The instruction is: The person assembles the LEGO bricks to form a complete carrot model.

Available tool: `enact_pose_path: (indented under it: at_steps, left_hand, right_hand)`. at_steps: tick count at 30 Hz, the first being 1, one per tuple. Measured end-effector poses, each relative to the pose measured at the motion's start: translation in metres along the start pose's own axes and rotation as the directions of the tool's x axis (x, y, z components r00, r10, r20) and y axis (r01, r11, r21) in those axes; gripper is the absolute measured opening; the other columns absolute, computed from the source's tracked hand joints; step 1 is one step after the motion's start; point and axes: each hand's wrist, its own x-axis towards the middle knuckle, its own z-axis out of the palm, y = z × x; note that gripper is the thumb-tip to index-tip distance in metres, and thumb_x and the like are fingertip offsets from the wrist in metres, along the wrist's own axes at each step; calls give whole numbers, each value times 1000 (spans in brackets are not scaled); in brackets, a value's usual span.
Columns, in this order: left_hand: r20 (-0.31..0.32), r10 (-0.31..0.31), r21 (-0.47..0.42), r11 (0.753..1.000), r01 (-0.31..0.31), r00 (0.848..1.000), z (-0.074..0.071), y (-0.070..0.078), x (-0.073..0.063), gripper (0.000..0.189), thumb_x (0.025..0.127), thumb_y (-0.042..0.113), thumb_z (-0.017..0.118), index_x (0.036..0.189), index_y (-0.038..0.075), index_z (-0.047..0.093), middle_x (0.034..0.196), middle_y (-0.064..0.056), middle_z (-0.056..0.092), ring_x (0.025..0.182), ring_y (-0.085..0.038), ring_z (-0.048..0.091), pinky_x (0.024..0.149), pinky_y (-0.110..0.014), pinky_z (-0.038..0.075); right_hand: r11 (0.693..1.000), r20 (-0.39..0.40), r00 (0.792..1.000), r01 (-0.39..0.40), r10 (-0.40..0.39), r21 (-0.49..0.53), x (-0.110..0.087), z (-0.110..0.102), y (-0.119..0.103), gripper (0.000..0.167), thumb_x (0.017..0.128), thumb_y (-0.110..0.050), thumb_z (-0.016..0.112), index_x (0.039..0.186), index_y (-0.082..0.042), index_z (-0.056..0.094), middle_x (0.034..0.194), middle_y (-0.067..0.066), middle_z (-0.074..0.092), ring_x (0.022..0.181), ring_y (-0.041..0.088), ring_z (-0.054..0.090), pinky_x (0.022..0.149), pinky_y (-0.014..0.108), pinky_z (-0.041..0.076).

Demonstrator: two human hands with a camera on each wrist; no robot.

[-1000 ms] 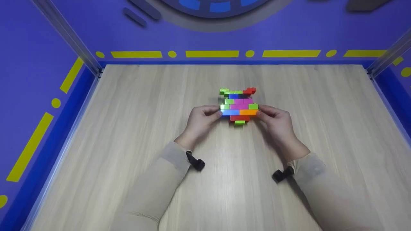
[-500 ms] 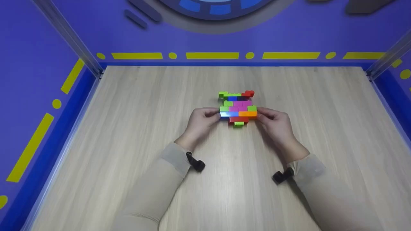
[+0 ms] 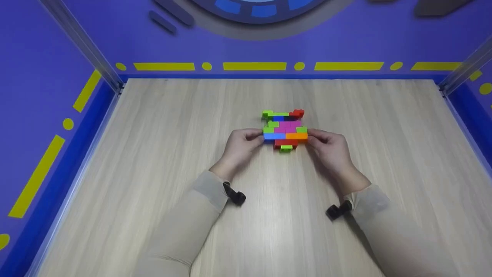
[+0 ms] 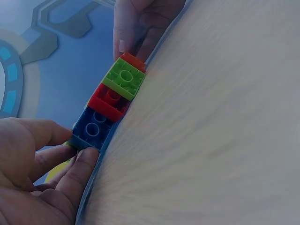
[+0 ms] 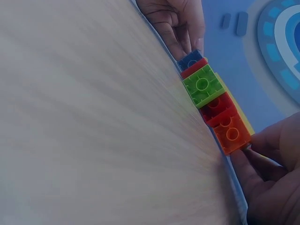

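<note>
A flat assembly of toy building bricks (image 3: 288, 127) in pink, green, blue, orange and red lies between both hands. My left hand (image 3: 241, 148) pinches its left end at the blue brick (image 3: 274, 136), thumb toward me. At the opposite end, my right hand (image 3: 333, 150) pinches the orange brick (image 3: 296, 136). Hollow undersides face the wrist cameras: the left wrist view has the blue brick (image 4: 93, 129) nearest, the right wrist view the orange brick (image 5: 232, 136). A green brick (image 4: 124, 77) juts from the red one at the near side.
The assembly is over a light wooden table (image 3: 284, 215). Blue panels (image 3: 253, 46) with yellow marks stand behind and at the sides. Black wrist cameras (image 3: 235, 195) are strapped over beige sleeves (image 3: 184, 227).
Since a second ago the brick assembly has shifted very slightly toward me in the head view, partly with a small shift of the whole picture. Both hands keep their pinch.
</note>
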Motion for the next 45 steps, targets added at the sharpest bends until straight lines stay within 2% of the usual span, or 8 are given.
enact_pose_path:
  at_steps: [6, 15, 20, 26, 34, 39, 43, 45]
  left_hand:
    - [-12, 2, 23, 1000, -2, 1000, -2, -2, 3, 27, 108, 14, 76, 133, 8, 83, 139, -10, 82, 144, -28, 70, 128, -43, 50]
    - [-9, -7, -5, 1000, 7, 1000, -3, -7, 0, 28, 109, 13, 74, 135, 6, 81, 141, -11, 81, 144, -28, 70, 127, -42, 51]
    - [-12, -11, -7, 1000, 11, 1000, -1, -7, -3, 28, 108, 13, 75, 134, 5, 81, 141, -12, 81, 143, -28, 70, 127, -42, 51]
    - [-10, 7, 10, 1000, -7, 1000, 0, -4, 2, 28, 108, 13, 75, 135, 6, 81, 139, -12, 81, 142, -28, 71, 126, -43, 52]
    - [-16, -21, 2, 1000, 21, 1000, 2, -9, 0, 29, 108, 14, 76, 135, 7, 81, 141, -11, 81, 144, -28, 70, 128, -43, 50]
    - [-15, -14, 2, 1000, 14, 1000, 3, -8, -2, 29, 108, 15, 76, 135, 7, 82, 140, -10, 81, 144, -28, 70, 126, -44, 51]
    - [-15, -18, 8, 1000, 18, 1000, 0, -7, -4, 29, 109, 14, 75, 136, 7, 82, 140, -9, 82, 144, -27, 70, 126, -43, 52]
    - [-25, -28, 7, 1000, 29, 999, -1, -7, -4, 29, 108, 14, 75, 136, 6, 81, 140, -10, 81, 144, -27, 70, 126, -43, 51]
  right_hand:
    - [1000, 9, 1000, 17, -17, 2, 5, 1, 2, 39, 111, -20, 73, 147, -4, 74, 155, 18, 72, 152, 33, 63, 131, 51, 47]
    - [1000, 24, 999, 31, -31, 2, 6, 5, 5, 39, 112, -15, 70, 148, 0, 72, 154, 21, 71, 153, 35, 63, 131, 51, 47]
    - [999, 31, 999, 28, -28, -25, 4, 3, 5, 39, 112, -16, 69, 148, -1, 72, 153, 20, 72, 152, 35, 63, 131, 52, 47]
    - [999, 15, 999, 37, -36, -38, 7, -1, 4, 37, 112, -19, 71, 144, -3, 76, 151, 19, 74, 151, 34, 65, 130, 52, 48]
    - [999, 37, 999, 15, -14, -40, 6, 0, 10, 40, 112, -20, 71, 148, -3, 73, 154, 20, 71, 153, 36, 62, 131, 53, 47]
    - [998, 29, 999, 22, -21, -50, 5, -1, 12, 40, 112, -21, 71, 148, -4, 74, 153, 19, 73, 152, 35, 63, 130, 53, 48]
    - [1000, 32, 999, 8, -8, -16, 4, 0, 11, 42, 112, -24, 71, 149, -4, 73, 154, 18, 72, 151, 33, 64, 129, 48, 50]
    - [1000, 34, 999, -7, 7, 8, 3, -1, 10, 43, 112, -27, 70, 149, -6, 73, 155, 16, 72, 149, 28, 64, 125, 38, 53]
